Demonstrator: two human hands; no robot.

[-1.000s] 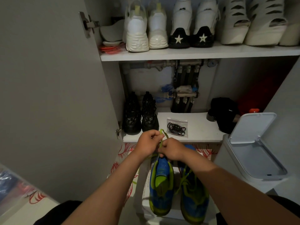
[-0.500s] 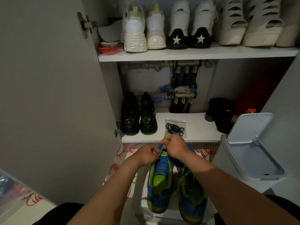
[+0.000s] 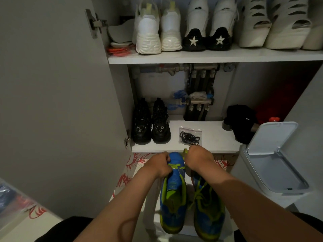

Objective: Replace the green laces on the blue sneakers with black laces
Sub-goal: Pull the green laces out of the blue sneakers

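Note:
Two blue sneakers with green trim stand side by side on a white stool, toes pointing away from me. My left hand (image 3: 160, 165) grips the toe end of the left sneaker (image 3: 173, 194), fingers curled at its lacing. My right hand (image 3: 198, 158) pinches a green lace (image 3: 185, 151) that sticks up beside the toe. Only a short crossing of green lace (image 3: 174, 166) shows on the left sneaker; the right sneaker (image 3: 208, 206) is fully laced in green. A clear bag of black laces (image 3: 190, 136) lies on the lower shelf just beyond my hands.
A black pair of shoes (image 3: 151, 124) sits on the lower shelf (image 3: 215, 135) at left, a black cap (image 3: 242, 122) at right. White shoes line the upper shelf (image 3: 209, 55). An open-lidded white bin (image 3: 272, 163) stands right. The cupboard door (image 3: 61, 84) hangs open left.
Both hands have dropped from above the shoe down to its toe end. The left hand moved onto the toe, and the right hand pulled the green lace out to the right.

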